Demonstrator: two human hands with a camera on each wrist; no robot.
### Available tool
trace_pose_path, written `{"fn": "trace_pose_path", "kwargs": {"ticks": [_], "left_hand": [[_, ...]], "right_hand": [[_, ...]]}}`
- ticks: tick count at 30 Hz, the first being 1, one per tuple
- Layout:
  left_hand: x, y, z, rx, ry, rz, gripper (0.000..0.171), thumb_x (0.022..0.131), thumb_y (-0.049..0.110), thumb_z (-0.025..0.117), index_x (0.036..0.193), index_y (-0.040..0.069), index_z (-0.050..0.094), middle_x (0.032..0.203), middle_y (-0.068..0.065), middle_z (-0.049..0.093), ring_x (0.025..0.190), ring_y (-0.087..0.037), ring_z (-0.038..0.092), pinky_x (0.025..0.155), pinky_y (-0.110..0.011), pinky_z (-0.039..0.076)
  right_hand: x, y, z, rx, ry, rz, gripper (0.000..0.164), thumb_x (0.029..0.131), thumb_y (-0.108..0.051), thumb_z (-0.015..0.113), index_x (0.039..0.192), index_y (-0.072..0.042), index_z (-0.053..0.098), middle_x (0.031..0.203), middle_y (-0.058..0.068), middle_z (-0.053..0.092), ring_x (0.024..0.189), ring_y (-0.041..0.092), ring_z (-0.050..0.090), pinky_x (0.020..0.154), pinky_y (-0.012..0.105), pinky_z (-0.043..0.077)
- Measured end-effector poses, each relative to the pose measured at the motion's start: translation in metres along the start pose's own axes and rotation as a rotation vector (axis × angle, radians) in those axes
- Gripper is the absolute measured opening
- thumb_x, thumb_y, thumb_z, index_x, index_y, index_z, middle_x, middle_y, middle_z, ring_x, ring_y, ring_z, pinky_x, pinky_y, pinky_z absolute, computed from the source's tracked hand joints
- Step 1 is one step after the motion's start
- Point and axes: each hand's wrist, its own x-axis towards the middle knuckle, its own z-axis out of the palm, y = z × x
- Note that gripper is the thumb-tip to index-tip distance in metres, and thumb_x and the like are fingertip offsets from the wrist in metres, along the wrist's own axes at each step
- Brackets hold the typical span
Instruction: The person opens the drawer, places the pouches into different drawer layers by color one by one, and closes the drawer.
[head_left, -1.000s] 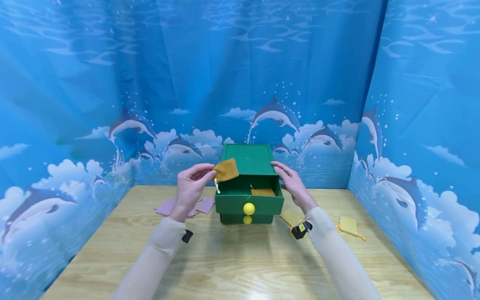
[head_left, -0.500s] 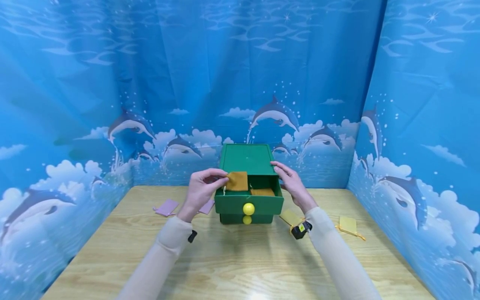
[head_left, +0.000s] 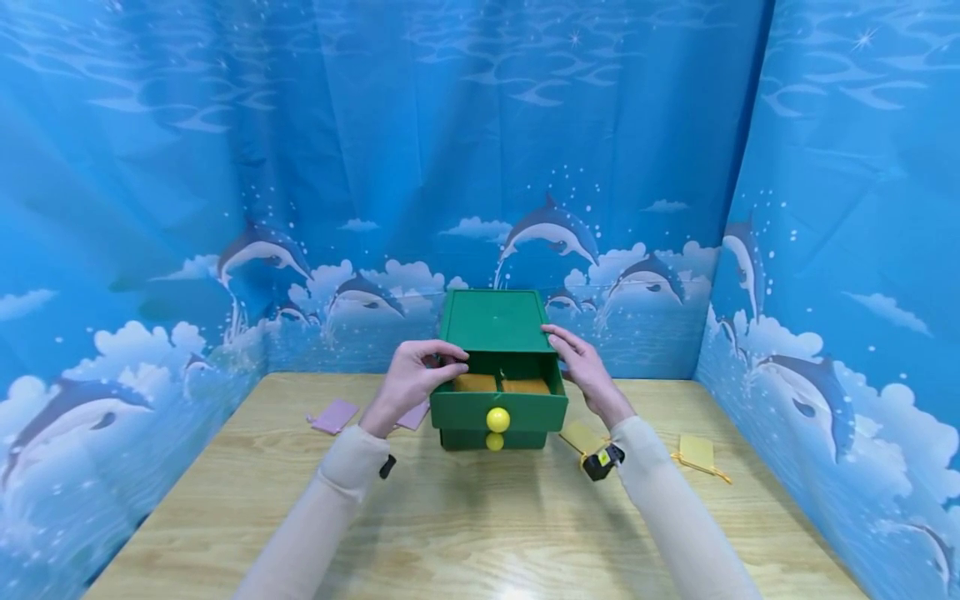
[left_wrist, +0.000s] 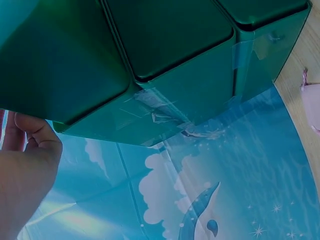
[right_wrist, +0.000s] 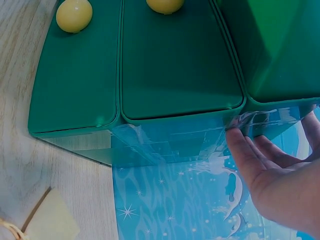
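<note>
Fingers (right_wrist: 245, 152) extended, gripping nothing, the right hand (head_left: 588, 375) seemingly steadied the cabinet (head_left: 495, 321); whether the left hand (head_left: 414, 379) pinched the brown pouch (head_left: 475, 383) was unclear.

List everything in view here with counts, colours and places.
Drawer cabinet: one, green, mid-table, top drawer pulled out.
Knobs: three across views, yellow, on drawer fronts.
Brown pouches: two, mustard brown, inside the open top drawer.
Purple pouches: at least two, light purple, on the table left of the cabinet.
Yellow pouches: two, pale yellow, on the table to the right.
Table: one, light wood, under the cabinet.
Backdrop: one, blue with dolphins, behind and at both sides.
Wrist devices: two, black, on the wrists.
Sleeves: two, whitish, on the arms.
Left hand: one, bare, at the open drawer's left side.
Right hand: one, bare, touching the cabinet's right side.
</note>
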Motion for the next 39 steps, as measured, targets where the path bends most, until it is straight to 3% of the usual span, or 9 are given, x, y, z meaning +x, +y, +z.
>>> {"fn": "trace_pose_path", "kwargs": {"ticks": [8,12,15,18,21,24,29,32,39], "left_hand": [[0.0,-0.002,-0.003,-0.05,0.041,0.024,0.017,0.088,0.008,0.073,0.101,-0.003,0.074,0.101,-0.016,0.073,0.08,-0.041,0.065,0.066,-0.024,0.054],[-0.005,0.01,-0.003,-0.062,0.043,0.019,0.014,0.089,0.004,0.07,0.1,-0.005,0.073,0.101,-0.018,0.073,0.083,-0.047,0.063,0.067,-0.024,0.055],[-0.011,0.026,-0.002,-0.063,0.03,0.024,0.011,0.09,0.001,0.069,0.099,-0.003,0.074,0.101,-0.019,0.072,0.082,-0.043,0.064,0.067,-0.025,0.055],[-0.015,0.038,-0.001,-0.066,0.02,0.052,0.01,0.09,0.0,0.068,0.098,-0.001,0.074,0.1,-0.019,0.072,0.08,-0.032,0.066,0.067,-0.025,0.055],[-0.017,0.044,0.0,-0.072,0.022,0.065,0.01,0.09,-0.001,0.067,0.097,-0.002,0.074,0.099,-0.019,0.072,0.079,-0.03,0.065,0.067,-0.025,0.054],[-0.017,0.038,0.0,-0.079,0.028,0.058,0.01,0.089,-0.002,0.068,0.098,-0.004,0.073,0.099,-0.02,0.072,0.078,-0.035,0.065,0.067,-0.025,0.054],[-0.018,0.026,0.001,-0.093,0.022,0.069,0.012,0.09,0.0,0.068,0.101,-0.002,0.074,0.1,-0.019,0.073,0.074,-0.021,0.065,0.064,-0.023,0.053],[-0.022,0.027,0.0,-0.097,0.005,0.076,0.012,0.09,0.004,0.069,0.101,0.004,0.075,0.097,-0.017,0.073,0.07,-0.016,0.064,0.063,-0.024,0.053],[-0.031,0.034,0.003,-0.08,-0.074,0.157,0.012,0.092,0.008,0.068,0.102,0.007,0.075,0.086,-0.019,0.07,0.059,-0.025,0.059,0.053,-0.034,0.053]], "right_hand": [[0.014,0.021,-0.004,-0.017,0.026,-0.033,0.052,0.101,-0.05,0.046,0.148,-0.027,0.044,0.161,0.002,0.027,0.148,0.035,0.025,0.112,0.062,0.031],[0.015,0.022,-0.004,-0.013,0.023,-0.024,0.051,0.102,-0.049,0.045,0.148,-0.027,0.044,0.162,0.002,0.026,0.148,0.034,0.025,0.113,0.062,0.03],[0.015,0.021,-0.004,-0.004,0.014,-0.011,0.05,0.103,-0.047,0.044,0.149,-0.027,0.043,0.162,0.002,0.025,0.148,0.035,0.024,0.114,0.062,0.029],[0.014,0.018,-0.004,0.001,0.008,0.0,0.049,0.104,-0.043,0.044,0.15,-0.025,0.041,0.162,0.004,0.024,0.148,0.036,0.024,0.113,0.061,0.029],[0.013,0.014,-0.004,0.0,0.006,0.005,0.049,0.105,-0.04,0.043,0.151,-0.022,0.04,0.162,0.005,0.024,0.148,0.037,0.025,0.113,0.061,0.03],[0.012,0.013,-0.004,0.0,0.006,0.008,0.049,0.105,-0.04,0.043,0.15,-0.023,0.041,0.162,0.005,0.024,0.148,0.037,0.025,0.113,0.061,0.03],[0.014,0.017,-0.004,-0.006,0.017,-0.005,0.05,0.103,-0.046,0.045,0.149,-0.026,0.043,0.162,0.002,0.026,0.147,0.035,0.026,0.113,0.061,0.03],[0.014,0.019,-0.004,-0.016,0.021,-0.017,0.052,0.102,-0.049,0.045,0.149,-0.027,0.043,0.161,0.002,0.027,0.147,0.035,0.027,0.113,0.06,0.031],[0.013,0.018,-0.003,-0.018,0.023,-0.018,0.053,0.101,-0.051,0.046,0.148,-0.027,0.043,0.161,0.003,0.028,0.147,0.035,0.028,0.112,0.06,0.032]]}}
